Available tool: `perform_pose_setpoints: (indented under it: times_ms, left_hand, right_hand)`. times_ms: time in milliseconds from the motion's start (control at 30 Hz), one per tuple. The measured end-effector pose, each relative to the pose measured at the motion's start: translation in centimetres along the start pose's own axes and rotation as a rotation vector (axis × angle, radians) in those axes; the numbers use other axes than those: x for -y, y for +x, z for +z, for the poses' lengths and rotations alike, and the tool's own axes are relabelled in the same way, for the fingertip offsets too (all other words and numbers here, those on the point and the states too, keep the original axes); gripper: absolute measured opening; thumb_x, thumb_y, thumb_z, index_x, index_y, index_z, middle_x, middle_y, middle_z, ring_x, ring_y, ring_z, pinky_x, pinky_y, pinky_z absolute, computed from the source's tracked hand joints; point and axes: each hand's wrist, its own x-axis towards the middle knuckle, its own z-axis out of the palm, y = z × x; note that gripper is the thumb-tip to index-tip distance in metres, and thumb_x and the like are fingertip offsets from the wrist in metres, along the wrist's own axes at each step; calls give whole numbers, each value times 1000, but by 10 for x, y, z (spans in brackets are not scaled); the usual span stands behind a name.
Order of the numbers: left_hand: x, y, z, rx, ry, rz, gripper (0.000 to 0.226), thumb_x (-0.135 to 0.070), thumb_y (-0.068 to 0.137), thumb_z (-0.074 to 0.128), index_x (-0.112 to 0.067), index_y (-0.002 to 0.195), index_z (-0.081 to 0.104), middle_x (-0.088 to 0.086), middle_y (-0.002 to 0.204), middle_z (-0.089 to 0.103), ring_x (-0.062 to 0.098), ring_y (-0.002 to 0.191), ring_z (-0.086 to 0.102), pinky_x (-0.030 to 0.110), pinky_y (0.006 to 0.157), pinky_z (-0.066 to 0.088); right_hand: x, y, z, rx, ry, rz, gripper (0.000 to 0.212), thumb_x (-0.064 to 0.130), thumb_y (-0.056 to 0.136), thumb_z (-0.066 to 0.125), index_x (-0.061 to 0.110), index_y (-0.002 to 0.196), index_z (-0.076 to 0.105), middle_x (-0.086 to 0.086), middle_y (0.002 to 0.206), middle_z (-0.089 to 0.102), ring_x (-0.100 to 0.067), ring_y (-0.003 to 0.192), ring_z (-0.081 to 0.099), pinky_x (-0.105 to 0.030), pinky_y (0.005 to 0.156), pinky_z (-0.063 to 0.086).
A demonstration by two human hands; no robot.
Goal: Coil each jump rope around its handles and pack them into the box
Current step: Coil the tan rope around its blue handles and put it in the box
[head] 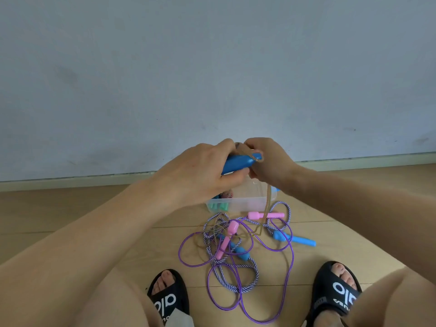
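Head view only. Wood-look floor (70, 208) runs up to a grey wall (212, 67) with a pale skirting board (70, 182). 2 feet in black slides at the near edge of the floor: left slide (168, 298), right slide (336, 293).

Between the feet and the wall, a loose tangle on the floor: thin purple rope (291, 267) in wide loops with 2 pink handles (265, 216), 1 of them lying across the tangle; a blue-and-white braided rope (232, 283) with a blue handle (293, 239) pointing toward the right slide and another blue handle part-buried under the pink one. Ropes overlap, can't separate every strand.

Clear plastic box (245, 201) sits just behind the tangle, near the skirting. Left forearm and hand cover its left end. Teal handles (220, 206) visible through its front wall; other contents unclear.

Both hands are raised over the box, touching each other. Left hand (200, 171) is curled around 1 or more blue handles (238, 162), thumb underneath, handle tip sticking out toward the right hand. Right hand (271, 161) pinches a tan cord (267, 204) at that tip, where a turn of cord loops over it. The rest of the cord hangs straight down past the box's front right corner into the tangle.
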Motion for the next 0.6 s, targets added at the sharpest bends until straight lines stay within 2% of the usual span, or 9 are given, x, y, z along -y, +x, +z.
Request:
perform_pose_setpoints:
  times_ms: [67, 133, 267, 367, 433, 500, 567, 600]
  left_hand:
    - [3, -1, 1, 81, 96, -12, 43, -63, 84, 48, -21, 91, 45, -5, 68, 53, 16, 60, 51, 33, 55, 37]
    - [6, -1, 3, 181, 209, -25, 48, -68, 84, 45, -21, 96, 45, -4, 73, 53, 17, 65, 52, 35, 58, 39]
    - [13, 1, 3, 219, 346, 7, 44, -61, 89, 46, -17, 97, 42, -2, 76, 51, 21, 66, 52, 36, 59, 39]
    - [16, 5, 1, 191, 364, 6, 42, -58, 90, 45, -16, 95, 42, -1, 72, 49, 20, 61, 49, 35, 56, 35]
    - [17, 7, 0, 181, 346, 8, 41, -56, 90, 45, -16, 94, 43, -2, 70, 49, 18, 59, 46, 34, 55, 34]
    - [17, 7, 1, 165, 319, 7, 39, -56, 90, 45, -17, 93, 42, -2, 70, 48, 16, 57, 45, 34, 55, 34]
    - [18, 9, 1, 148, 302, 5, 38, -55, 90, 45, -18, 90, 41, -3, 69, 48, 14, 56, 43, 33, 54, 32]
    - [19, 9, 0, 141, 293, 4, 37, -54, 91, 46, -18, 90, 40, -4, 68, 47, 13, 56, 43, 32, 52, 31]
  right_hand:
    - [4, 3, -13, 65, 240, 75, 33, 26, 99, 49, 6, 73, 57, -4, 56, 51, -18, 49, 44, -26, 50, 36]
    - [9, 5, -29, 142, 339, 120, 40, 36, 102, 44, 7, 83, 64, -3, 58, 50, -17, 48, 43, -27, 50, 38]
    - [10, 3, -58, 377, 344, 160, 54, 46, 102, 37, 7, 85, 69, -6, 67, 58, -21, 61, 53, -29, 64, 46]
    - [5, -5, -61, 570, 156, 212, 58, 52, 101, 36, 4, 96, 68, -15, 87, 72, -27, 67, 56, -36, 72, 48]
    - [5, -11, -54, 611, 68, 191, 49, 46, 102, 36, 6, 104, 64, -14, 96, 75, -28, 71, 59, -38, 74, 49]
    - [7, -15, -49, 587, 118, 126, 33, 33, 104, 38, 8, 99, 61, -14, 96, 75, -26, 77, 62, -38, 78, 51]
    - [9, -17, -49, 541, 230, 82, 26, 20, 103, 42, 10, 88, 61, -13, 83, 69, -26, 75, 59, -35, 76, 52]
    - [9, -17, -50, 518, 256, 70, 26, 17, 102, 45, 11, 83, 61, -10, 74, 62, -25, 70, 54, -33, 70, 52]
